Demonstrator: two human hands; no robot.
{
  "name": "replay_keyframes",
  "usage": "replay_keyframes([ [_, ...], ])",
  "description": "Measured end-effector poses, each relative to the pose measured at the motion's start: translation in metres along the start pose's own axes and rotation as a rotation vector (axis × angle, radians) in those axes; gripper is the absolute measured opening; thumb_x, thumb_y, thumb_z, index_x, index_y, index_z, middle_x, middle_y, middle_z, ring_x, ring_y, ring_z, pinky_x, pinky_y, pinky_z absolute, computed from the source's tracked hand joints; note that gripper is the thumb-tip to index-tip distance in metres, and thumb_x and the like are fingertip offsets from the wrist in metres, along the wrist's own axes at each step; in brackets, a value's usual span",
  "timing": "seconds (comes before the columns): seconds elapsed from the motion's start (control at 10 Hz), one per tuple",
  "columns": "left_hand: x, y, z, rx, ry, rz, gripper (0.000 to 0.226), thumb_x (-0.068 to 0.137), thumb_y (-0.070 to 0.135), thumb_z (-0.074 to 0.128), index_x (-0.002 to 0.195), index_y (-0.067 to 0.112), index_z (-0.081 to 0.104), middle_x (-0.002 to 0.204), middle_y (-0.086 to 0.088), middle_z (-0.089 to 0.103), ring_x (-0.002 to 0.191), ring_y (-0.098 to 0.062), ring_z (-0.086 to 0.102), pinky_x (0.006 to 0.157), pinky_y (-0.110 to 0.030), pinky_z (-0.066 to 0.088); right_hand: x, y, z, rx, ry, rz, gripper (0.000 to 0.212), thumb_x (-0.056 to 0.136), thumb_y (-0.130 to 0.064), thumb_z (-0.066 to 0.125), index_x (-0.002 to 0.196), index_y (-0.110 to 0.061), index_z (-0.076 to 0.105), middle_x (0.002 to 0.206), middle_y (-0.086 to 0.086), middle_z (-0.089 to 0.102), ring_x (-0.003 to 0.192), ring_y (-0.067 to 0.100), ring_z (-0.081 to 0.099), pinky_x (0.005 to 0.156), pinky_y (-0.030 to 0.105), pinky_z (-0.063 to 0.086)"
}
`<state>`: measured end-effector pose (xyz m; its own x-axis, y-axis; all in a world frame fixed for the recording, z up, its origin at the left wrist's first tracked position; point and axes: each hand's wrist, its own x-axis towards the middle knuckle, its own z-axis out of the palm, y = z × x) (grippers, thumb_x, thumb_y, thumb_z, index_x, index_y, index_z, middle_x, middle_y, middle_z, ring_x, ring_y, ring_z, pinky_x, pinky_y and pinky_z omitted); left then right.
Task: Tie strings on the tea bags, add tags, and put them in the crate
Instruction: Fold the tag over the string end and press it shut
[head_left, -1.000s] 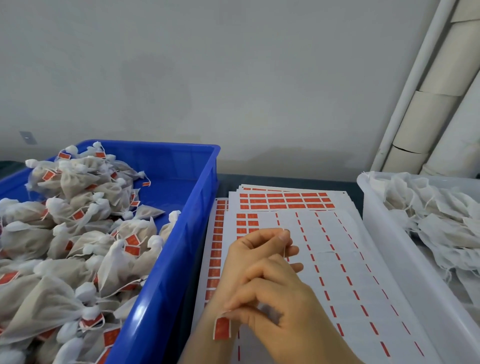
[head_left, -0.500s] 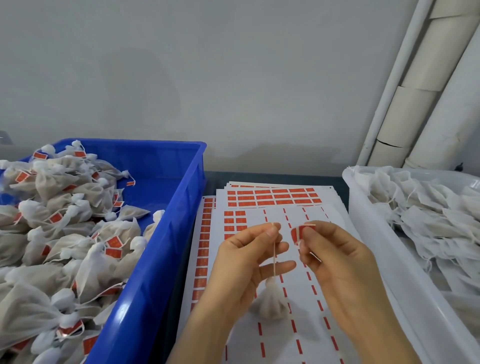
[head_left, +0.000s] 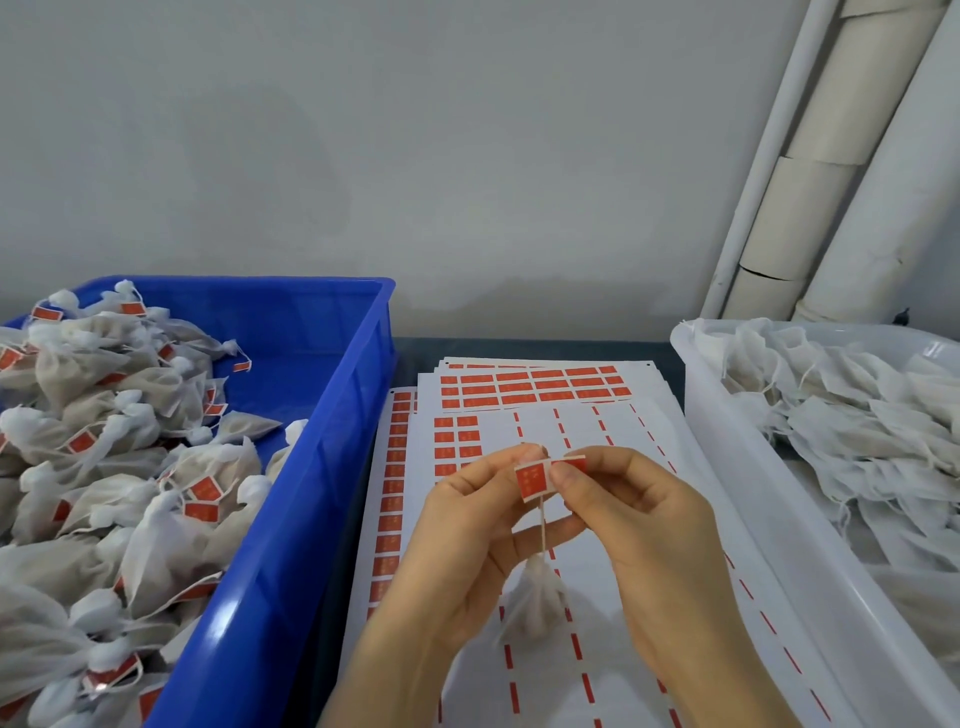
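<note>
A small white tea bag (head_left: 535, 603) hangs on a thin string (head_left: 543, 525) above the sticker sheets. My left hand (head_left: 467, 530) pinches the top of the string together with a red tag (head_left: 533, 480). My right hand (head_left: 639, 525) pinches the other half of the tag, which is folded over the string. The blue crate (head_left: 311, 467) at the left holds a heap of tied, tagged tea bags (head_left: 104, 441).
Sheets of red tag stickers (head_left: 535, 387) lie stacked on the table between the crates, many stickers peeled off. A white bin (head_left: 727, 467) at the right holds loose untied bags (head_left: 841, 415). Pale pipes (head_left: 810, 182) run up the wall at the back right.
My hands parted, the left lifting the string so the tea bag hangs free. The right hand then brought the red tag to the string top, and both hands now pinch it.
</note>
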<state>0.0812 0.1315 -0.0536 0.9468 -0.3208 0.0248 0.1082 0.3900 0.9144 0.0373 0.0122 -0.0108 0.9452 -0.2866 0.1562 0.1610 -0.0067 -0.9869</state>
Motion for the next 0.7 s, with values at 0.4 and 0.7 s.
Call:
replay_keyframes([
  [0.4,0.0006,-0.0031,-0.0009,-0.123,0.007,-0.074,0.026,0.096,0.002,0.046,0.115,0.005,0.063,0.106,-0.016,0.069,0.090,-0.023,0.069,0.067,-0.026,0.056,-0.0024,0.0014,0.0033,-0.004,-0.003,-0.013,0.008,0.075,-0.024,0.071,0.083,-0.025,0.071,0.077,-0.016,0.071,0.074,-0.001,0.066,0.059,0.006,0.049],
  [0.7,-0.0041,0.0047,0.0050,-0.150,-0.042,-0.091,0.025,0.096,0.001,0.043,0.107,0.007,0.065,0.089,-0.008,0.072,0.078,-0.018,0.070,0.059,-0.024,0.056,-0.0017,0.0064,0.0055,-0.002,0.012,0.009,0.008,0.078,-0.021,0.070,0.086,-0.022,0.071,0.078,-0.010,0.072,0.072,0.005,0.068,0.061,0.012,0.053],
])
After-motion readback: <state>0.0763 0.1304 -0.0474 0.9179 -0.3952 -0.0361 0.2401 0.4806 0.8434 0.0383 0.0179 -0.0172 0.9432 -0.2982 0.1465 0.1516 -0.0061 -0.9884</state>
